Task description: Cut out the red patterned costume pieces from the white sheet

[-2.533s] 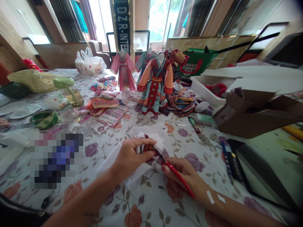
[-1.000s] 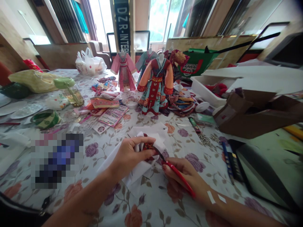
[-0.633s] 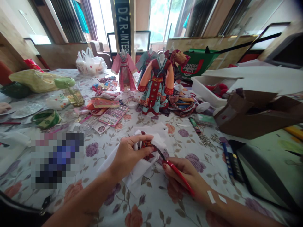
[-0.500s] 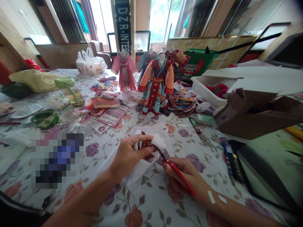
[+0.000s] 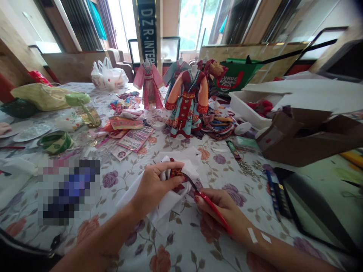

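My left hand (image 5: pixel 160 179) is closed, thumb and forefinger pinching a small dark-red patterned piece of fabric (image 5: pixel 176 173). White cloth (image 5: pixel 167 206) lies bunched beneath and around that piece. In my right hand (image 5: pixel 219 213) is a red-handled tool (image 5: pixel 212 207) with a thin, curved dark tip; its exact kind does not show clearly. The tip reaches to the red fabric, beside my left fingertips. Part of the handle is hidden by my fingers. Two small white strips (image 5: pixel 252 235) stick to my right wrist.
Dressed doll forms (image 5: pixel 187 98) stand beyond my hands. Folded fabrics (image 5: pixel 126 122) and a pink packet (image 5: pixel 136 138) lie to their left. A cardboard box (image 5: pixel 306 139), a white box (image 5: pixel 246 109) and blue pens (image 5: pixel 273 194) are at right. Another person's hand (image 5: pixel 4 128) shows far left.
The red-handled tool and my right hand have shifted very slightly. My left hand keeps its pinch, and the person's hand at far left has drawn back toward the edge.
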A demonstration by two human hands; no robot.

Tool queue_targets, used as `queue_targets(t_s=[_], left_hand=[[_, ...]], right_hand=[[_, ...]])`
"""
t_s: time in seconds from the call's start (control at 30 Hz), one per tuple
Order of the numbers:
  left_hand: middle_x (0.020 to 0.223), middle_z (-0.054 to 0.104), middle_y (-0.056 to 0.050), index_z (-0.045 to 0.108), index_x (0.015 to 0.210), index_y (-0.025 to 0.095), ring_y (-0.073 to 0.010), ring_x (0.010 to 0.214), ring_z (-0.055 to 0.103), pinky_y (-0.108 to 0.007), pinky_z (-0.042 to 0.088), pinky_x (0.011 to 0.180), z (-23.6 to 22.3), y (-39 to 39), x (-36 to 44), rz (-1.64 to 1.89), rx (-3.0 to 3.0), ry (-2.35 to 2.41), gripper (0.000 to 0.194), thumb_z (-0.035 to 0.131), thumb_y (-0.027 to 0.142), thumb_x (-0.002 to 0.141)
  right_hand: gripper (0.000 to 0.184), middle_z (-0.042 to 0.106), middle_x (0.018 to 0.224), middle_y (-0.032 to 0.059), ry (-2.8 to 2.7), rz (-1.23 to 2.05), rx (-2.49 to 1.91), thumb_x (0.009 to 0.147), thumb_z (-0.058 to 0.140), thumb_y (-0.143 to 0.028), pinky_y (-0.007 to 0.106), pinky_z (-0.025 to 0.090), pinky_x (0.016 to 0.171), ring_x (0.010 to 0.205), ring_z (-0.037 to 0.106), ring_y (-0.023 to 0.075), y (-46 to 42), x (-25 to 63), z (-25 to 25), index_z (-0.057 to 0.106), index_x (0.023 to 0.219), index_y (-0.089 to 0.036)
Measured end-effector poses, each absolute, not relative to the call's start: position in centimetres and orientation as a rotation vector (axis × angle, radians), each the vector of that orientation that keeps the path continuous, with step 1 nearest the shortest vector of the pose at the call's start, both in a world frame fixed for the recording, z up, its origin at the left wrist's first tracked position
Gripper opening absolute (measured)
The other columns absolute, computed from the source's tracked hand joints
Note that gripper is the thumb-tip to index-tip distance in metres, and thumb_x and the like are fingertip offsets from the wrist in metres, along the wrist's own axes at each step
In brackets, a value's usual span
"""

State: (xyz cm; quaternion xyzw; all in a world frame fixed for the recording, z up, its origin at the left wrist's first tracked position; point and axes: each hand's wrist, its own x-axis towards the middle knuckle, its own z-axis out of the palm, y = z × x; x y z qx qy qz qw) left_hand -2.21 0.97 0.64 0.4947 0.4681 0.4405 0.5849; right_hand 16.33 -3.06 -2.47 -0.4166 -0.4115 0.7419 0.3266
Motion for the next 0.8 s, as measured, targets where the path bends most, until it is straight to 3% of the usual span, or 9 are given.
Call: queue_targets(t_s=[0.8], left_hand=[[0.074, 0.071, 0.000, 0.073, 0.102, 0.018, -0.0117, 0.060, 0.067, -0.022, 0.057, 0.061, 0.51, 1.06, -2.29, 1.017, 1.133, 1.082, 0.037, 0.078, 0.026, 0.066]], right_hand=[[0.041, 0.045, 0.034, -0.0075, -1.105, 1.897, -1.171, 0.074, 0.071, -0.049, 0.020, 0.038, 0.032, 0.027, 0.041, 0.0079, -3.08, 16.23, -2.41, 0.046, 0.060, -0.019]])
